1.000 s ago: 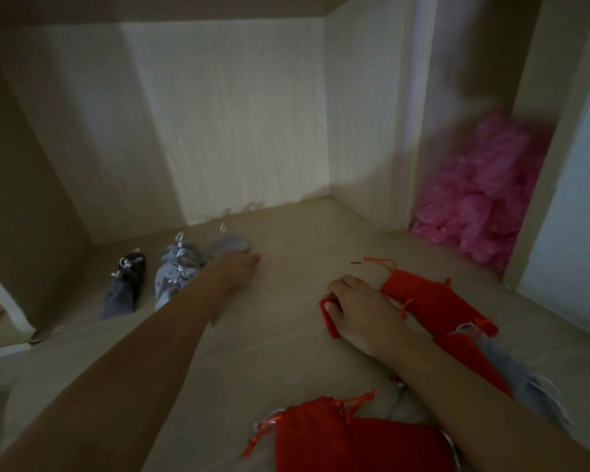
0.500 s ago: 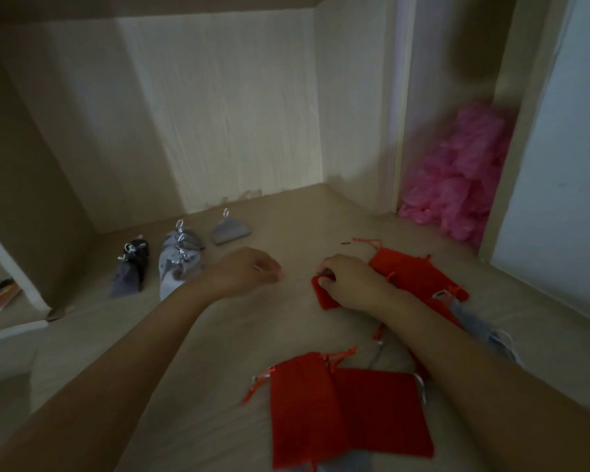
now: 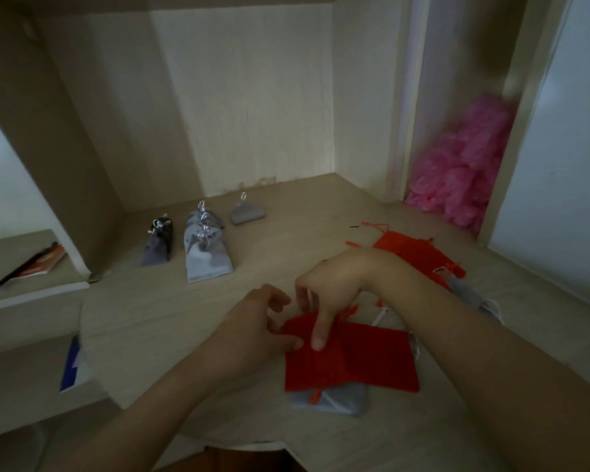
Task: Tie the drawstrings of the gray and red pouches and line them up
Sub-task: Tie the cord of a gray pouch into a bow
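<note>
The red pouch [image 3: 355,362] lay near on the desk [image 3: 286,233], partly over a gray pouch [image 3: 338,405]. The right hand [image 3: 331,284] pressed its forefinger on it and pinched a pale string [image 3: 309,296]. The left hand [image 3: 252,321], fingers curled, touched its left edge; whether it gripped was unclear. Tied pouches [image 3: 206,250] stood far left.

The red pouch [image 3: 351,359] at the front is showing one plain, solid red, its drawstrings [image 3: 349,311] running orange-red. The gray pouch [image 3: 341,401] beneath is showing flat blue-gray. The loose red pouches [image 3: 409,250] further right are showing the same red. In the back row, the charcoal pouch [image 3: 157,243] is shading toward black, the silver-gray pouch [image 3: 206,257] is showing darker mottled patches, and the mid-gray pouch [image 3: 246,213] is looking plain. The plastic heap [image 3: 460,175] is glowing bright pink, and the desktop [image 3: 286,240] is showing pale beige wood grain.
</note>
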`<act>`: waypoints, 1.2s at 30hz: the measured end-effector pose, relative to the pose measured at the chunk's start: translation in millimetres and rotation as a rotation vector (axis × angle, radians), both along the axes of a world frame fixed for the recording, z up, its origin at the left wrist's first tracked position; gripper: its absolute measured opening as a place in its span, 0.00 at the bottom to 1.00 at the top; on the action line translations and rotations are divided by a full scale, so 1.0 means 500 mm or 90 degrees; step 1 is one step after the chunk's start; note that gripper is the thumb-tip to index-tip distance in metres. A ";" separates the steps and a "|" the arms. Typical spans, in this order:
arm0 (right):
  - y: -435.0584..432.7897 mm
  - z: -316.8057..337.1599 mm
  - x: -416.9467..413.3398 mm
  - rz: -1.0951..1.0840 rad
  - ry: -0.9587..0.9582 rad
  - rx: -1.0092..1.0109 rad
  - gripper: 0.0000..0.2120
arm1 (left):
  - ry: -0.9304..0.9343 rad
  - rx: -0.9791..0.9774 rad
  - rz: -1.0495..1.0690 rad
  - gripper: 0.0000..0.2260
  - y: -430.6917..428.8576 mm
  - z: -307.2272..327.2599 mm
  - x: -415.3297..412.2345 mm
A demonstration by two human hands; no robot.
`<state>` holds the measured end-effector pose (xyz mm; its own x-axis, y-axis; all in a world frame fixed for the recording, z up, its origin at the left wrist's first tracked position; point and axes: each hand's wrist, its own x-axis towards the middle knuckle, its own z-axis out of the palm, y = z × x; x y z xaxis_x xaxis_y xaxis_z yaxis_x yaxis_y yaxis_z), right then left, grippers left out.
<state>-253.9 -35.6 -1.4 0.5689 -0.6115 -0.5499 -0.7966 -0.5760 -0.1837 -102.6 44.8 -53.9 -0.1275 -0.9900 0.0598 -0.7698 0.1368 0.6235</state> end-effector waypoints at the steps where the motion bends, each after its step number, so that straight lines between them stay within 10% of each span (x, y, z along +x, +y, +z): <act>1: 0.000 -0.006 0.005 0.007 0.011 -0.015 0.31 | 0.005 -0.032 0.025 0.21 0.004 -0.005 0.001; 15: -0.048 -0.025 -0.026 -0.057 -0.277 -0.066 0.15 | -0.059 -0.003 0.071 0.24 0.075 -0.040 -0.028; 27: -0.075 -0.063 -0.049 -0.159 -0.571 0.178 0.15 | 0.088 -0.004 0.040 0.08 0.015 -0.026 0.005; 36: -0.093 -0.062 -0.062 -0.259 -0.461 0.011 0.15 | 0.209 0.037 0.036 0.06 -0.011 -0.013 0.053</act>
<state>-285.1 -82.2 -32.5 0.5225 -0.8403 -0.1441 -0.6233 -0.2611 -0.7371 -75.8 39.1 -60.2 -0.0550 -0.9980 0.0325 -0.5318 0.0568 0.8450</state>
